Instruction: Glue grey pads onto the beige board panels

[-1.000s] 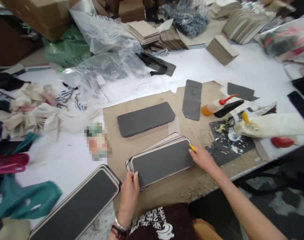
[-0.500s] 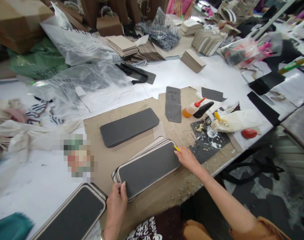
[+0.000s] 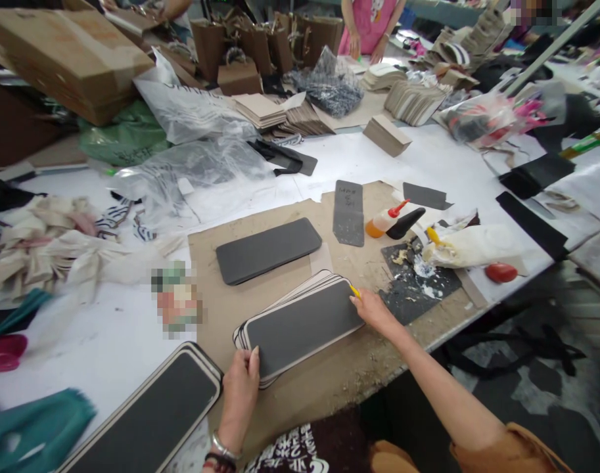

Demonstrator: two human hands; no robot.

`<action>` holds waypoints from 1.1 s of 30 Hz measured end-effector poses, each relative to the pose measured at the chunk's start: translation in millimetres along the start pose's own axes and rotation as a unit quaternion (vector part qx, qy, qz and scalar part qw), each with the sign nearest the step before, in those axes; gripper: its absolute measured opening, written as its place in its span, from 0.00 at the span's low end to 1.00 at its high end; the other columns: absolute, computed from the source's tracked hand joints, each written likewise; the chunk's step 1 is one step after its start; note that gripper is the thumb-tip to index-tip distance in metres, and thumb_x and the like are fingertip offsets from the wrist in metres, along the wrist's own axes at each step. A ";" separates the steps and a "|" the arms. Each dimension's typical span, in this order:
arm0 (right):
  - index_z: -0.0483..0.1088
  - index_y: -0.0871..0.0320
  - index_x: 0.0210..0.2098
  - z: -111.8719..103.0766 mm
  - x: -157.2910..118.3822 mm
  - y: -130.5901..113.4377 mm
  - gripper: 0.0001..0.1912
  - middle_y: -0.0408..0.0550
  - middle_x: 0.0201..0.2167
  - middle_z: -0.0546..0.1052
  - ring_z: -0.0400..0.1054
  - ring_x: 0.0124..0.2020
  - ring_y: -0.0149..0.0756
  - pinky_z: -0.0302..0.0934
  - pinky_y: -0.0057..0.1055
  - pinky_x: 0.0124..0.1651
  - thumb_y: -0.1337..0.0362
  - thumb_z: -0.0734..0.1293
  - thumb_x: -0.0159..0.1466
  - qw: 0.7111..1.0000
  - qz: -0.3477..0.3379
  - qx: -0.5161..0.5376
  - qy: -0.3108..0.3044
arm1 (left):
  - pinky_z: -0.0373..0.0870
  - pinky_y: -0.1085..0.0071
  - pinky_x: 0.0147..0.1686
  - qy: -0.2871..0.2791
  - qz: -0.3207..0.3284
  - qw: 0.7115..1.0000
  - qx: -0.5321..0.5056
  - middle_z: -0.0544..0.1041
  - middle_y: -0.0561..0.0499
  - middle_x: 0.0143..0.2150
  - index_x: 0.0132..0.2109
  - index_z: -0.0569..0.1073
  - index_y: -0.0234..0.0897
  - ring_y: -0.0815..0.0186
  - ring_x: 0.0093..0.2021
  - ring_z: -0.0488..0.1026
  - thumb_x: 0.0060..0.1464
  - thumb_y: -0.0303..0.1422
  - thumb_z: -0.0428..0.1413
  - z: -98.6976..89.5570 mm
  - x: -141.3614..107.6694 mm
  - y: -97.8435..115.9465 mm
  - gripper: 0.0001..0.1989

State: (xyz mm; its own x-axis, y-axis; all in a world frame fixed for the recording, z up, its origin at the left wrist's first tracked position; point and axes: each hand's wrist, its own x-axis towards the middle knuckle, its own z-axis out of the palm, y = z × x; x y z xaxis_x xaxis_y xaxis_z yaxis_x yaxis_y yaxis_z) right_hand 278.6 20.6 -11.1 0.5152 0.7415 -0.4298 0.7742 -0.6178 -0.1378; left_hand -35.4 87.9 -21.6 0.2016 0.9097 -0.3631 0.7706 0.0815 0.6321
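A fanned stack of grey panels with cream borders (image 3: 304, 322) lies slanted in front of me. My left hand (image 3: 241, 384) is closed on its left end, thumb on the top panel and fingers at the edge. In my right hand (image 3: 373, 309), at the stack's upper right corner, is a small yellow tool (image 3: 355, 292), its tip by the panel's edge; most of it is hidden by the fingers. Behind the stack rest plain dark grey panels (image 3: 269, 251). Another stack of bordered panels (image 3: 146, 420) sits at the lower left, beside my left wrist.
Brown board (image 3: 206, 289) covers the work area. To the right are a glue-smeared dark sheet (image 3: 418, 295), an orange-filled bottle (image 3: 378, 223), a white bag with paste (image 3: 477, 246) and a red oval object (image 3: 501, 272). Plastic bags (image 3: 196, 164) and a carton (image 3: 77, 59) stand behind; a person in pink (image 3: 371, 26) works beyond.
The view has shifted, so the scene sits slightly right and more of the far side shows. Both hands keep about the same places on the stack.
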 end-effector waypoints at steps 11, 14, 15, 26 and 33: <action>0.69 0.63 0.39 21.5 -15.4 22.3 0.12 0.56 0.33 0.73 0.66 0.37 0.43 0.58 0.33 0.41 0.63 0.59 0.63 0.990 -0.053 -0.064 0.111 | 0.66 0.65 0.37 0.054 0.016 0.998 0.024 0.73 0.45 0.35 0.42 0.67 0.36 0.61 0.36 0.71 0.56 0.35 0.41 -14.2 -19.4 3.1 0.13; 0.70 0.61 0.39 17.7 -25.6 14.5 0.12 0.55 0.32 0.72 0.67 0.35 0.40 0.58 0.32 0.39 0.64 0.57 0.63 0.988 -0.048 -0.061 0.132 | 0.66 0.61 0.45 0.077 0.034 0.996 -0.039 0.73 0.41 0.39 0.43 0.70 0.32 0.59 0.41 0.70 0.53 0.33 0.41 -7.7 -26.5 -4.4 0.16; 0.70 0.61 0.38 14.9 -28.7 10.8 0.12 0.54 0.32 0.72 0.66 0.35 0.40 0.58 0.32 0.39 0.64 0.57 0.62 0.988 -0.047 -0.054 0.139 | 0.66 0.60 0.45 0.080 0.029 0.995 -0.056 0.73 0.40 0.39 0.43 0.70 0.31 0.58 0.41 0.70 0.52 0.33 0.42 -6.1 -27.9 -6.8 0.17; 0.64 0.58 0.24 7.3 -21.4 -12.1 0.15 0.44 0.21 0.69 0.63 0.25 0.35 0.55 0.29 0.30 0.54 0.57 0.56 0.979 -0.039 0.191 0.058 | 0.68 0.67 0.34 0.012 -0.092 0.965 -0.247 0.78 0.46 0.31 0.33 0.73 0.32 0.59 0.34 0.73 0.42 0.49 0.53 -30.0 -9.2 -32.0 0.23; 0.61 0.57 0.20 15.9 -17.0 -17.0 0.15 0.40 0.16 0.65 0.60 0.21 0.32 0.53 0.27 0.26 0.51 0.60 0.52 0.968 -0.018 0.245 0.055 | 0.66 0.71 0.28 0.005 -0.084 0.972 -0.217 0.74 0.52 0.22 0.24 0.73 0.35 0.61 0.29 0.71 0.43 0.48 0.52 -30.5 -6.2 -34.3 0.19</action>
State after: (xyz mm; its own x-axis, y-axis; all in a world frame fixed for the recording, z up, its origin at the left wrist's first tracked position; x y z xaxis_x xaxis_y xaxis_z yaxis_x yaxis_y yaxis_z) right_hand 250.8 14.4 -15.6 0.5488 0.7710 -0.3231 0.5383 -0.6216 -0.5691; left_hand -81.6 91.9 -20.1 0.0877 0.8720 -0.4816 0.4634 0.3923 0.7946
